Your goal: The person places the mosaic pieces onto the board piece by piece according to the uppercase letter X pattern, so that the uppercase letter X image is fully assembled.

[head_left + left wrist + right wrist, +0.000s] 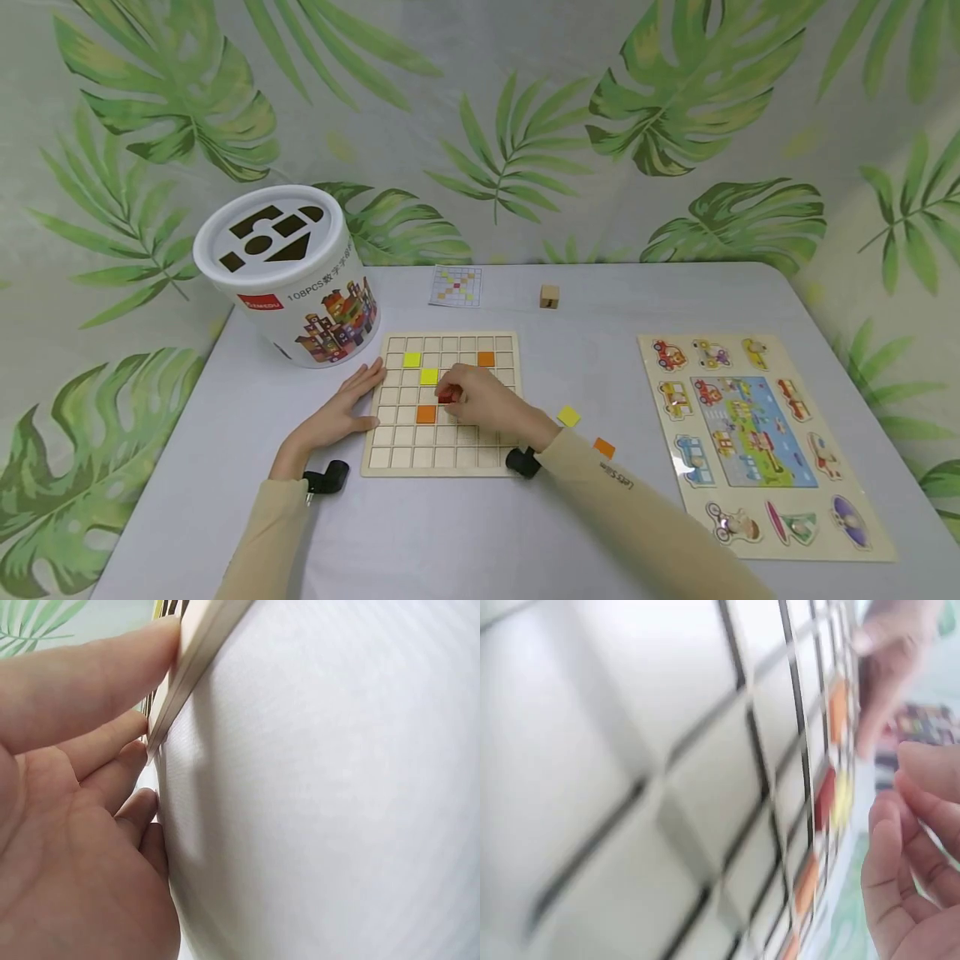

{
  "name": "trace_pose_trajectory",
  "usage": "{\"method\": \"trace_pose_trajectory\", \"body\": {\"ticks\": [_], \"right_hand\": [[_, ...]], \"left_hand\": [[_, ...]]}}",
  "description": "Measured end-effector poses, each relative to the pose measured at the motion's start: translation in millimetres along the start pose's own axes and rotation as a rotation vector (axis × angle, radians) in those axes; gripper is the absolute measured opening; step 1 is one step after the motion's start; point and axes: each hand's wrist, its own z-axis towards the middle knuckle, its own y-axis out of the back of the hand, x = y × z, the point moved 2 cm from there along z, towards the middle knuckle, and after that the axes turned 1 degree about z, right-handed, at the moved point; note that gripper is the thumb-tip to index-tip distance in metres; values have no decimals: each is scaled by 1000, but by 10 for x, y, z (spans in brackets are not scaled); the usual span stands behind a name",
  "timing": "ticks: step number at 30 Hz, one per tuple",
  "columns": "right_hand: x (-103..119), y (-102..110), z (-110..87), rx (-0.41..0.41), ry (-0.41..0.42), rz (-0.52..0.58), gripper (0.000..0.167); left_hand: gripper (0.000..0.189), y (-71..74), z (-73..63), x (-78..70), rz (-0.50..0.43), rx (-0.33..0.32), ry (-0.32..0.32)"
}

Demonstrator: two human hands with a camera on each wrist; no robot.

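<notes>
A square wooden grid board (442,457) lies on the table with yellow and orange tiles in several cells. My left hand (339,419) is at its left edge, fingers extended; the thumb touches the board's side in the left wrist view. Over the middle of the board is my right hand (487,402), its fingers bent around a red tile (448,395). In the right wrist view that red tile (825,799) sits in a cell, apart from the curved fingertips, and nothing shows between them. Part of the board is hidden under the right hand.
A loose yellow tile (568,416) and an orange tile (603,448) lie right of the board. Behind are a white bucket (300,283) with a shape-slot lid, a pattern card (456,287) and a small wooden cube (549,297). A picture puzzle board (765,546) lies at the right.
</notes>
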Motion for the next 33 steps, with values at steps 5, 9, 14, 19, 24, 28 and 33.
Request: {"method": "trace_pose_trajectory", "body": {"ticks": [5,9,14,19,24,28,33], "right_hand": [[-227,343,-314,-49,9,56,17],[-462,560,-611,-76,-40,48,17],[-724,714,-941,-102,-93,20,20],[-891,748,-1166,-104,-135,3,21],[-909,695,-1233,-80,-182,-21,23],[-902,652,-1203,-70,-185,-81,24],[-892,634,-1157,-68,-194,-114,23]], "left_hand": [[76,2,-4,-18,-8,-4,-7],[76,7,-17,-46,-15,-6,-5],[76,14,-24,-52,-22,-5,-5],[76,14,-13,-31,-9,1,-6],[77,18,-10,-24,-5,3,-8],[77,18,-11,-20,-6,4,-10],[77,10,-9,-10,-4,6,-9]]}}
